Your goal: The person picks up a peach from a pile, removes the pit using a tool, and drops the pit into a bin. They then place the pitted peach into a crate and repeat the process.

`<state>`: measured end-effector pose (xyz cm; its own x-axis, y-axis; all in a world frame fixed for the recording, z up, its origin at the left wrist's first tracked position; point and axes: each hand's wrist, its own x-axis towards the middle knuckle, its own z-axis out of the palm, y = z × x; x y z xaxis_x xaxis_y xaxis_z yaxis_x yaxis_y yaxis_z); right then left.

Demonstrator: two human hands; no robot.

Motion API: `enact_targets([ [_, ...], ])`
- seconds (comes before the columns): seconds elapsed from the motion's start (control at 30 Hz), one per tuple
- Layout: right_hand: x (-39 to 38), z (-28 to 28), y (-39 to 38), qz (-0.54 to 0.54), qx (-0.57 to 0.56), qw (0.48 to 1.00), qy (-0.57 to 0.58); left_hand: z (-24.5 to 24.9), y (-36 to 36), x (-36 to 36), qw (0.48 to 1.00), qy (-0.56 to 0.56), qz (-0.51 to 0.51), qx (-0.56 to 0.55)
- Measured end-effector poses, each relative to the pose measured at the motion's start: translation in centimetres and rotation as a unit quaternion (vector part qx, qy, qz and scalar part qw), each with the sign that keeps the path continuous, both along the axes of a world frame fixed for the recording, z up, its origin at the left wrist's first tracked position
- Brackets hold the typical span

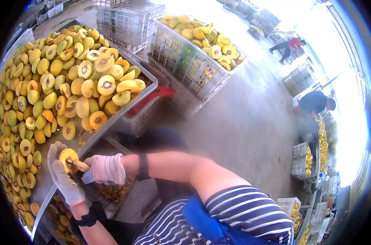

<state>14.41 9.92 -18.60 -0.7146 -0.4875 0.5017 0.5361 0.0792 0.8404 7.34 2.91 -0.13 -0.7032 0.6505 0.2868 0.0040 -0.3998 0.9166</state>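
My left hand [66, 179], in a pale work glove, cups a halved yellow peach [68, 158] with the cut face turned towards my right hand. My right hand [106, 168], in a white glove with a striped cuff, grips a small pitting tool [80, 165] with a tan handle. Its dark metal end is at the middle of the peach half, where the stone sits; how deep it goes is hidden. Both hands are over the near edge of a metal table [108, 132]. A large heap of halved peaches [46, 81] covers the table, many with stones showing.
A white crate of peach halves [193, 61] stands beyond the table, beside stacked crates [126, 24]. Below my hands is a crate with dark scraps [112, 194]. One person [314, 104] bends over another fruit table at right; another person [289, 45] is farther back.
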Motion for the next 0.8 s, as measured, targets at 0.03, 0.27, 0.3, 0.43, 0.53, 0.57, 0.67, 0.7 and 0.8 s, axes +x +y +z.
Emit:
enact_targets([
  [0.03, 0.8, 2.5, -0.1, -0.020, 0.161, 0.987, 0.010, -1.4, 0.1, -0.5, 1.000, 0.000, 0.000, 0.000],
  [0.27, 4.0, 10.9, -1.0, -0.171, 0.830, 0.521, 0.105, 0.3, -0.5, -2.4, 0.974, -0.144, -0.114, -0.131],
  [0.3, 4.1, 11.2, -1.1, -0.171, 0.831, 0.520, 0.099, 0.4, -0.7, -3.0, 0.968, -0.103, -0.144, -0.176],
  [0.43, 4.2, 10.0, -2.1, -0.203, 0.896, 0.376, 0.120, 1.3, -1.0, -2.1, 0.957, -0.029, -0.167, -0.234],
  [0.53, 2.1, 5.9, -3.5, -0.235, 0.929, 0.218, 0.186, 1.6, -1.4, -2.2, 0.943, 0.036, -0.217, -0.250],
  [0.57, 1.7, 5.5, -4.2, -0.258, 0.935, 0.179, 0.165, 1.4, -1.4, -2.0, 0.941, 0.038, -0.226, -0.251],
  [0.67, 2.8, 8.4, -3.8, -0.301, 0.933, -0.039, 0.194, 0.7, -0.8, -0.3, 0.968, -0.028, -0.108, -0.223],
  [0.7, 3.4, 9.5, -3.4, -0.305, 0.896, -0.213, 0.242, 0.4, -0.5, 0.1, 0.968, -0.027, -0.112, -0.223],
  [0.8, 2.0, 8.6, -2.6, -0.323, 0.822, -0.354, 0.308, 1.0, -0.4, 1.2, 0.960, -0.157, -0.029, -0.229],
])
